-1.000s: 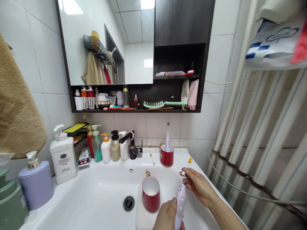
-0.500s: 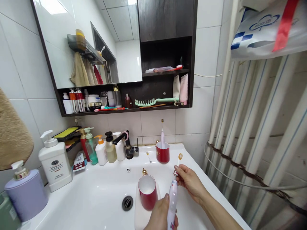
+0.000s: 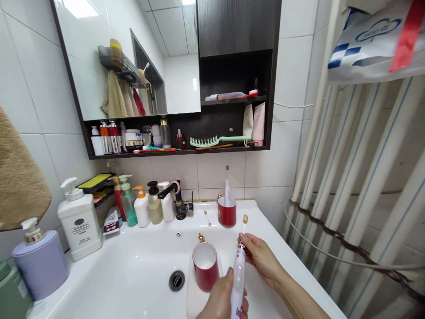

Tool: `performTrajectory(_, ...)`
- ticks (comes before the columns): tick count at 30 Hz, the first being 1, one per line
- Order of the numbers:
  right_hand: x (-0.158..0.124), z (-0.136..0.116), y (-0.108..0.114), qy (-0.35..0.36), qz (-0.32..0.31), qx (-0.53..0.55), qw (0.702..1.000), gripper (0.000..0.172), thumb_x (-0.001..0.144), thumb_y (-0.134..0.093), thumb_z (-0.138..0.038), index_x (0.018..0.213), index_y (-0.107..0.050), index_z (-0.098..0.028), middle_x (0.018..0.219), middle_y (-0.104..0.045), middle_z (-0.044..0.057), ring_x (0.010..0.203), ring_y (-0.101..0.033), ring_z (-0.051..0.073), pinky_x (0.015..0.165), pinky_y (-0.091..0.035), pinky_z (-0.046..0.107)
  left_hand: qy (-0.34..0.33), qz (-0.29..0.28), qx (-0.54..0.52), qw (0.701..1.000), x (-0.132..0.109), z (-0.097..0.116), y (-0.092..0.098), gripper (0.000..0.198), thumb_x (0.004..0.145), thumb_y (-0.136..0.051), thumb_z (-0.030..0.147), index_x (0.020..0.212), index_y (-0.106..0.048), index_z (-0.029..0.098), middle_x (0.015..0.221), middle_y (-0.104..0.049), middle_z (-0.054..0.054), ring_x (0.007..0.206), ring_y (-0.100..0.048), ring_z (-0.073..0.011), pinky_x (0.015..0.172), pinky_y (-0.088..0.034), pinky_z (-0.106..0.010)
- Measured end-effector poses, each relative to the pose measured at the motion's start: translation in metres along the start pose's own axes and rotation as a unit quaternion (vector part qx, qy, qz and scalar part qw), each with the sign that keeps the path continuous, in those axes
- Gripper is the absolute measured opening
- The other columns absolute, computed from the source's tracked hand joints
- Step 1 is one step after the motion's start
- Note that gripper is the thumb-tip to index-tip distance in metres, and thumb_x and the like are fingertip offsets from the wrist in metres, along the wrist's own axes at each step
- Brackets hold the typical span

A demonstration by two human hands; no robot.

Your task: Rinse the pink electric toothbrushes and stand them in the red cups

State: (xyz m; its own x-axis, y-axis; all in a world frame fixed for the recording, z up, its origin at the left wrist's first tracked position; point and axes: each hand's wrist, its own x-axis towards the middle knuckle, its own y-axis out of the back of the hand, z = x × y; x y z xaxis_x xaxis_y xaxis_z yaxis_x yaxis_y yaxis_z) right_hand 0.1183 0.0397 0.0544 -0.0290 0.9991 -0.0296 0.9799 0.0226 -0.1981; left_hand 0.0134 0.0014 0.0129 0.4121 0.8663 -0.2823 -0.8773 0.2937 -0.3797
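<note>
My left hand (image 3: 222,300) grips the white body of an electric toothbrush (image 3: 238,278) at the lower middle, holding it upright over the sink's right side. My right hand (image 3: 260,257) pinches the thin brush head (image 3: 245,223) at its base, right where it meets the handle's top. A red cup (image 3: 205,266) with a white inside stands just left of the handle on a white block. Behind it, a second red cup (image 3: 227,212) holds another toothbrush near the wall.
The white sink (image 3: 133,270) has a drain (image 3: 176,280) and a black tap (image 3: 175,199). Several pump bottles line the back left, with a white dispenser (image 3: 79,221) and a lilac one (image 3: 40,261). A brown towel (image 3: 20,177) hangs left; pipes (image 3: 348,177) run right.
The brush head in my right hand has come from off to the right onto the top of the handle. The view has shifted slightly.
</note>
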Motion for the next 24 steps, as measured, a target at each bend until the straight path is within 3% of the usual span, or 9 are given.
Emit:
performTrajectory(14, -0.005, 0.001, -0.006, 0.013, -0.018, -0.025, 0.999, 0.028, 0.06, -0.043, -0.043, 0.053, -0.045, -0.016, 0.046, -0.041, -0.005, 0.041, -0.035, 0.005, 0.043, -0.03, 0.018, -0.053, -0.005, 0.027, 0.998, 0.0, -0.001, 0.003, 0.063, 0.047, -0.021, 0.072, 0.06, -0.04, 0.013, 0.038, -0.04, 0.003, 0.028, -0.036, -0.0063, 0.032, -0.023, -0.02)
performTrajectory(24, -0.006, 0.0, -0.012, 0.05, 0.028, -0.105, 0.993, 0.029, 0.06, -0.042, -0.044, 0.051, -0.044, -0.016, 0.041, -0.038, -0.006, 0.038, -0.035, 0.006, 0.041, -0.031, 0.02, -0.081, 0.047, 0.115, 0.989, -0.005, 0.002, 0.002, 0.058, 0.052, -0.016, 0.068, 0.063, -0.037, 0.015, 0.04, -0.04, 0.005, 0.028, -0.035, -0.0049, 0.03, -0.021, -0.018)
